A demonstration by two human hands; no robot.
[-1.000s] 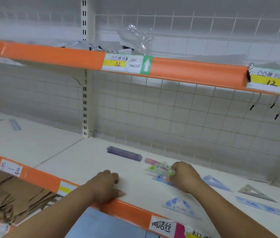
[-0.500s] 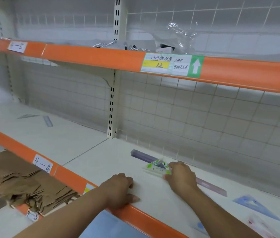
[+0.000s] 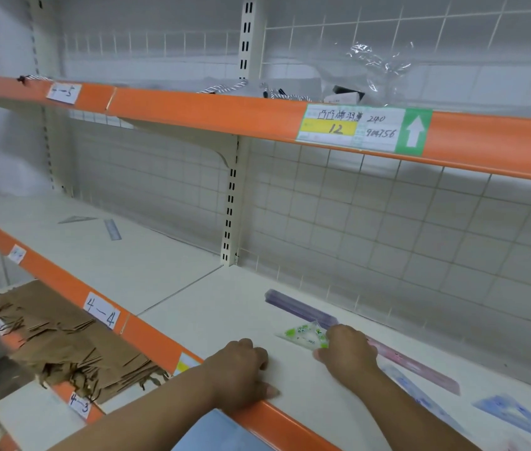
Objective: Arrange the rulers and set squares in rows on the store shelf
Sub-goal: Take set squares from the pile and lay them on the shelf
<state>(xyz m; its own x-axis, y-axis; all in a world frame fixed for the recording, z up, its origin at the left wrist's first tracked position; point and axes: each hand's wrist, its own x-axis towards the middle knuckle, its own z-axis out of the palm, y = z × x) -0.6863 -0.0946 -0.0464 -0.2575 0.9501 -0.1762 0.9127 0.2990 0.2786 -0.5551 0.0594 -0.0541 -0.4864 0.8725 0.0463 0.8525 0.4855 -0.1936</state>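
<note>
At the far left, on the lower shelf, lies a heap of torn brown cardboard pieces, just behind a handwritten white label reading 4-3; above it runs the orange front strip of the white store shelf, bearing a white label reading 4-4; well back on the left bay of that shelf a flat grey set square lies near a short blue-grey ruler, the two apart; a slotted white upright post divides the bays against the wire-grid back; the left hand rests on the shelf at its front edge, fingers curled under into a fist with nothing in them, thumb stretched flat along the edge beside the orange strip; further back a long translucent purple ruler lies slantwise near the wire grid; just in front of its near end sits a small green-and-white packaged set square, flat on the shelf; the right hand holds this packet at its right corner, fingers bent down over it; a long pink ruler runs out rightward from beneath that hand; a translucent blue set square lies flat near the right border, apart from the pink ruler; overhead, the upper shelf's orange strip carries a white-and-yellow price tag with a green arrow, and crumpled clear plastic wrap sits above it.
</note>
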